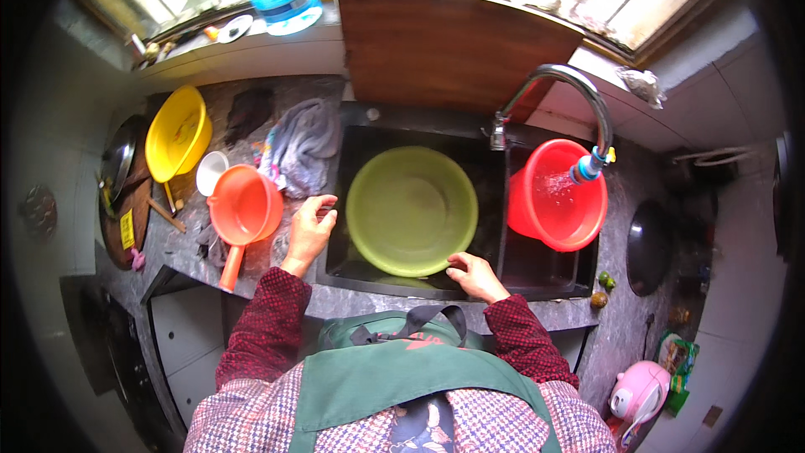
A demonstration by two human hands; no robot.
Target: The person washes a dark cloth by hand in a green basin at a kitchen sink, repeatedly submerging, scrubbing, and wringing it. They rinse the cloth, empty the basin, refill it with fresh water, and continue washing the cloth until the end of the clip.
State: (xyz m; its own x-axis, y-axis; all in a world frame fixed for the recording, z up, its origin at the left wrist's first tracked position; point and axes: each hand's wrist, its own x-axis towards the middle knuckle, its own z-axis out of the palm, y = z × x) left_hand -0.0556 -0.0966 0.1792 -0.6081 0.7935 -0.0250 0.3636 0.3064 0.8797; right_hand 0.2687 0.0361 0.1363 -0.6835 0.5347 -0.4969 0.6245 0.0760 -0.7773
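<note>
A round green plastic basin (412, 211) sits in the larger bowl of a black double sink (409, 289); its inside looks wet. My left hand (311, 229) hovers over the sink's left edge with fingers curled and apart, holding nothing. At the basin's front right rim, my right hand (475, 275) has its fingertips close to or touching the edge, thumb and fingers spread. A red plastic bucket (525, 201) stands tilted in the smaller right bowl. Water sprays into it from the blue nozzle (585, 168) of a curved chrome faucet (566, 69).
Left of the sink lie an orange dipper (245, 204), a white cup (212, 173), a yellow basin (179, 132) and a grey towel (305, 145). A brown board (453, 44) leans behind the sink. Small green fruits (605, 279) and a pink appliance (641, 390) are on the right counter.
</note>
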